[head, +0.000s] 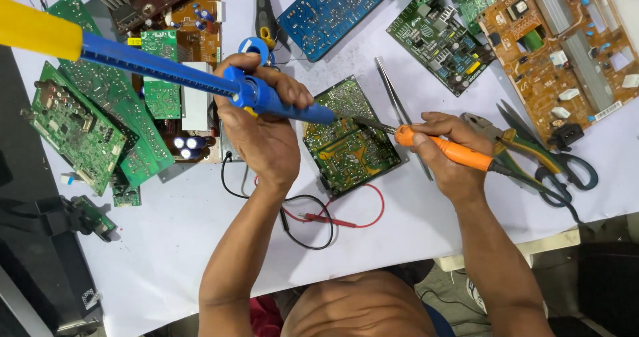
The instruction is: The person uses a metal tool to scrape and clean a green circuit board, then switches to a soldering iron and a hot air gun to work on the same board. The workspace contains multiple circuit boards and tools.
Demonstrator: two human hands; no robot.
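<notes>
My left hand grips a blue desoldering pump with a yellow plunger end at the upper left; its nozzle points down at a green circuit board lying solder side up in the middle of the white table. My right hand holds an orange-handled soldering iron, whose dark tip rests on the same board close to the pump's nozzle. Both tools meet near the board's upper edge.
Several other circuit boards lie around: green ones at left, a blue one and a brown one at the back. Metal tweezers, pliers and scissors sit right of the board. Red and black probe leads curl below it.
</notes>
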